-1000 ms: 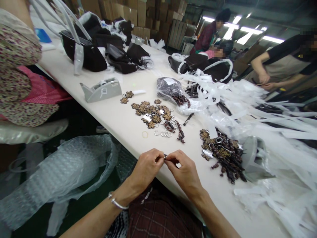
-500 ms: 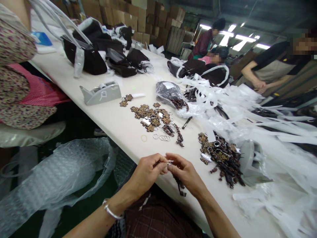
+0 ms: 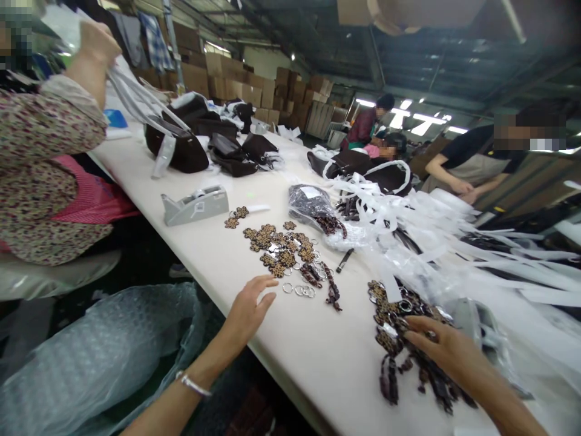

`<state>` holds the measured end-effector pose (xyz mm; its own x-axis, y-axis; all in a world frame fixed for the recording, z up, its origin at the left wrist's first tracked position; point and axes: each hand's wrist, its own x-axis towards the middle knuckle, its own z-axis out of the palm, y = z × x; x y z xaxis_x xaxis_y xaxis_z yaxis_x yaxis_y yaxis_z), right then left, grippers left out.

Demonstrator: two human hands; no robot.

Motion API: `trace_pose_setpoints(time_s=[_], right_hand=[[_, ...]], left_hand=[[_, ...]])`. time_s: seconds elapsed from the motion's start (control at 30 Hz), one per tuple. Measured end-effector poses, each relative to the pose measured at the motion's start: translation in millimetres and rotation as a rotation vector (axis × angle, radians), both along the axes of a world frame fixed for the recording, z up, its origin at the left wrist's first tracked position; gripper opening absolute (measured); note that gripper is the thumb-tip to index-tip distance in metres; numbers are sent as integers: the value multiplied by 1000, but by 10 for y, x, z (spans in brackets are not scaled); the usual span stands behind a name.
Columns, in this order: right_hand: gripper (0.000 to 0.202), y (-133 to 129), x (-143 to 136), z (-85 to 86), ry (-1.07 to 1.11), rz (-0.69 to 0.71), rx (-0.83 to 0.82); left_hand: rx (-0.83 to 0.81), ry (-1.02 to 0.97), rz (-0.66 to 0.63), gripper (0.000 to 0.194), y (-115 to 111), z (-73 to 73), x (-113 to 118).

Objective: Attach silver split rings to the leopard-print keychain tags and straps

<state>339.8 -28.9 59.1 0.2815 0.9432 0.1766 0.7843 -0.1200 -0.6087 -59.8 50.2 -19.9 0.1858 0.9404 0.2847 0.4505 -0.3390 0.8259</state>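
Note:
My left hand (image 3: 249,307) is open, thumb and fingers apart, at the near edge of a pile of leopard-print flower charms (image 3: 284,259). Just right of its fingertips, several silver split rings (image 3: 305,291) lie loose, next to dark beaded tassels (image 3: 333,290). My right hand (image 3: 442,346) hovers over or touches a heap of flower charms with brown tassels (image 3: 402,315). Its fingers are apart and I see nothing held between them. One tassel (image 3: 389,380) hangs out at the heap's near side.
A grey tape dispenser (image 3: 196,204) stands at the left table edge, another (image 3: 482,339) beside the right heap. Dark bags (image 3: 175,148) and white strips (image 3: 436,242) lie further back. A plastic bag of tassels (image 3: 313,203) sits mid-table. Bubble wrap (image 3: 118,345) fills the lower left. People work nearby.
My hands have parted from holding a ring and tassel together. The left moved to the flower charms, the right to the heap, where a tassel now lies nearer. The view has tilted up.

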Motion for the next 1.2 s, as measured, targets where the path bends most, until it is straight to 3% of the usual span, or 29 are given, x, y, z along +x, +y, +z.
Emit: trace_pose_setpoints(time_s=[0.1, 0.17, 0.27, 0.43, 0.53, 0.63, 0.8, 1.07, 1.2], right_hand=[[46, 110, 147, -72, -219, -93, -159], [51, 210, -51, -235, -176, -53, -196], [56, 413, -551, -618, -65, 45, -184], [61, 781, -1075, -1294, -201, 88, -25], [60, 924, -1141, -1508, -319, 147, 43], [59, 1046, -1169, -1541, -357, 203, 67], [59, 1256, -1221, -1447, -343, 246, 100], [56, 1325, -1189, -1434, -268, 297, 142], [55, 1328, -1165, -1472, -182, 242, 164]], left_hand=[[113, 237, 217, 34, 589, -222, -254], [88, 411, 345, 42, 976, -316, -420], [72, 460, 423, 45, 1435, -357, -626], [67, 494, 425, 52, 1820, -365, -761], [59, 511, 321, 53, 1942, -437, -686], [52, 515, 219, 55, 2082, -532, -527], [74, 511, 87, 52, 2298, -592, -214], [159, 500, -218, 45, 2072, -488, 132], [181, 486, -197, 47, 2203, -386, 308]])
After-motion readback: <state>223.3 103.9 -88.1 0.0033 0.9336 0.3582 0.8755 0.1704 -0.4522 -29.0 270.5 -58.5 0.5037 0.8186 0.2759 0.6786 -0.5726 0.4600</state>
